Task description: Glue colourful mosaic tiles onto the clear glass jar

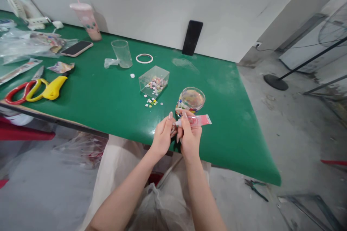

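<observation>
In my right hand (191, 137) is a soft tube (200, 120), clear and pinkish red, pinched between thumb and fingers with its nozzle pointing left. My left hand (163, 135) meets it at the nozzle, fingers closed; whatever they pinch is too small to make out. Just beyond the hands stands a round clear jar (193, 98) with colourful pieces on its side. A clear rectangular box (154, 81) lies farther left with many small pastel pieces inside. Several loose pieces (152, 102) are scattered in front of it.
Left on the green table (97, 90) are scissors (24, 90), a yellow-handled tool (54, 88), a phone (77, 48), a clear cup (122, 54) and a white ring (144, 58). A pink tumbler (88, 21) and a black phone-like slab (192, 38) stand by the wall.
</observation>
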The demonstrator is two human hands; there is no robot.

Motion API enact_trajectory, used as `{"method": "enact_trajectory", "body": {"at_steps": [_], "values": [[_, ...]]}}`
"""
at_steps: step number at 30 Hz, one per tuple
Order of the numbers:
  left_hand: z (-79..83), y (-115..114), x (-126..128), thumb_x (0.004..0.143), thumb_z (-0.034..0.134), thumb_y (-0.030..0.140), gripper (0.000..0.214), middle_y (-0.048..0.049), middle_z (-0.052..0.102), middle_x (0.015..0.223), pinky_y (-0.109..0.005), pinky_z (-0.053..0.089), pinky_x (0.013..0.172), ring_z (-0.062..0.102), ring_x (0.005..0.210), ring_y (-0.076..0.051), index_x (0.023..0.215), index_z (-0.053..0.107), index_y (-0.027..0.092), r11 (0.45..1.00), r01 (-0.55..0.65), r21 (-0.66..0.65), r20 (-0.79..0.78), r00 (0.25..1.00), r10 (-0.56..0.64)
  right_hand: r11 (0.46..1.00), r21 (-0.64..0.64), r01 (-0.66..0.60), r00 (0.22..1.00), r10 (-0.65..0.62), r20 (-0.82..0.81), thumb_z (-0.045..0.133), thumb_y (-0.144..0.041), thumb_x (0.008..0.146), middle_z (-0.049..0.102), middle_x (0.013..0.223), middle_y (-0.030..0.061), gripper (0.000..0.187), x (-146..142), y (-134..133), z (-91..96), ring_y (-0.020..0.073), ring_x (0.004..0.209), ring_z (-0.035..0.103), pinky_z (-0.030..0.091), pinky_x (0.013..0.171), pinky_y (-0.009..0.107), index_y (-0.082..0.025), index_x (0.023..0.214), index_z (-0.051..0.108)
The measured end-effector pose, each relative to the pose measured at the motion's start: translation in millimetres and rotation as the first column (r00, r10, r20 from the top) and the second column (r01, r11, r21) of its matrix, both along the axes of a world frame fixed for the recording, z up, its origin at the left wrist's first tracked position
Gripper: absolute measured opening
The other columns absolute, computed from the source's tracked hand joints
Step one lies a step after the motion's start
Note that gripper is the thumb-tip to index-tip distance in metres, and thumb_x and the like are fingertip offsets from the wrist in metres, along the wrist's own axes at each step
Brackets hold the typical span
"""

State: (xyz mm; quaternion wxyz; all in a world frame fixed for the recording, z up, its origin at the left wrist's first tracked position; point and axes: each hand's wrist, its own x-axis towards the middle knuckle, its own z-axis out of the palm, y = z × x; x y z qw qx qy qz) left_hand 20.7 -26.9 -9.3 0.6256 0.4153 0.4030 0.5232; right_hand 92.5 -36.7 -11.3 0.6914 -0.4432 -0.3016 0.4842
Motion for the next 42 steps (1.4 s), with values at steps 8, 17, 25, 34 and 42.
{"method": "enact_trajectory", "body": {"at_steps": [8,17,25,34,42], "values": [[-0.4,0.1,-0.5,0.073,0.057,0.066,0.052,0.0094,0.031,0.044,-0.019,0.019,0.035,0.024,0.037,-0.003,0.058,0.041,0.018,1.000,0.007,-0.016,0.019,1.000,-0.007,1.000,0.000,0.005,0.998,-0.005,0.061,0.057,-0.040,0.084,0.036,0.036,-0.0121,0.025,-0.7,0.5,-2.6,0.0051,0.032,0.026,0.023,0.034,0.019,-0.019,0.096,0.064],[1.7,-0.1,-1.3,0.075,0.054,0.065,0.052,0.0084,0.031,0.043,-0.021,0.020,0.036,0.025,0.038,-0.005,0.056,0.040,0.019,1.000,-0.020,0.017,-0.046,0.999,0.020,0.999,-0.009,0.037,0.993,-0.035,0.108,0.056,-0.039,0.084,0.043,0.042,-0.0101,0.029,0.6,1.4,-5.6,0.0055,0.035,0.029,0.026,0.037,0.020,-0.020,0.104,0.063],[1.2,0.0,-2.2,0.076,0.051,0.067,0.052,0.0081,0.032,0.044,-0.022,0.021,0.037,0.026,0.038,-0.006,0.057,0.040,0.019,0.999,-0.019,0.050,-0.098,0.995,0.024,0.999,0.009,0.054,0.969,-0.054,0.240,0.053,-0.038,0.085,0.064,0.065,-0.0008,0.029,3.1,0.2,-7.4,0.0071,0.040,0.037,0.032,0.037,0.021,-0.023,0.107,0.062],[0.1,-0.2,-2.1,0.076,0.051,0.067,0.051,0.0086,0.031,0.045,-0.022,0.020,0.037,0.025,0.039,-0.006,0.059,0.040,0.019,0.999,-0.012,0.039,-0.092,0.996,0.016,0.997,0.011,0.079,0.935,-0.078,0.346,0.051,-0.032,0.086,0.067,0.075,0.0020,0.031,4.4,-3.7,-9.4,0.0101,0.050,0.052,0.039,0.041,0.021,-0.025,0.114,0.062],[-3.8,-0.4,-1.2,0.078,0.046,0.068,0.052,0.0082,0.031,0.045,-0.023,0.021,0.039,0.026,0.040,-0.007,0.058,0.039,0.020,0.997,-0.039,0.060,-0.167,0.985,0.049,0.986,0.085,0.147,0.834,-0.169,0.525,0.049,-0.026,0.087,0.072,0.098,0.0069,0.029,4.2,-5.9,-0.2,0.0162,0.081,0.067,0.054,0.063,0.025,-0.022,0.111,0.064]]}}
